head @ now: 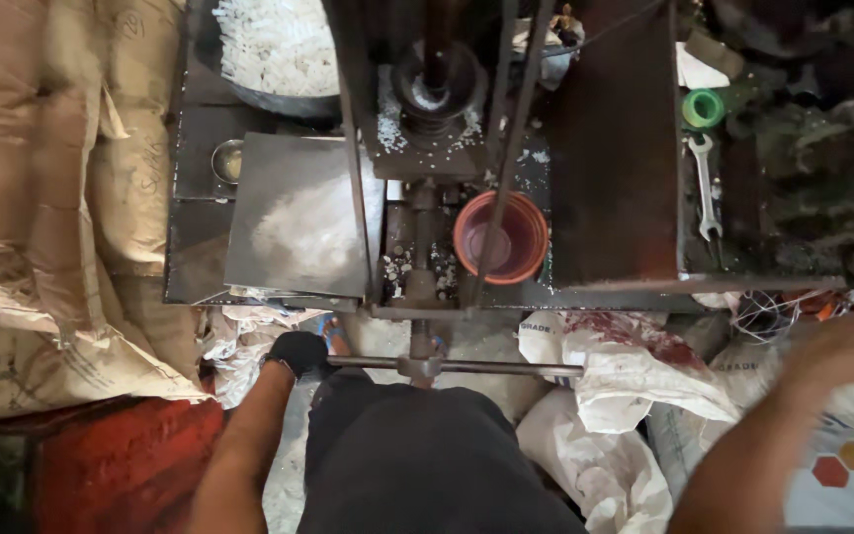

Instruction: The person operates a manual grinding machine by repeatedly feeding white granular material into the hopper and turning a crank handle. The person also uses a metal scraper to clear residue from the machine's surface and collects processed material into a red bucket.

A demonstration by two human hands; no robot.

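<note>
My left hand [298, 350], in a black glove, is closed around the left end of a horizontal metal lever bar [476, 367] at the front of a dark press machine [427, 94]. My right hand [847, 348] is blurred at the right edge, away from the bar, and holds nothing that I can see. A red-brown plastic cup [500, 235] stands on the machine bed just right of the central shaft. White granules lie around the machine's die and on a flat metal plate [298, 213] to the left.
A dark bowl of white pellets [274, 49] sits at the back left. Brown sacks [51, 198] are piled on the left, white sacks [625, 396] below right. A spanner [706, 188] and a green tape roll [703, 108] lie on the right shelf.
</note>
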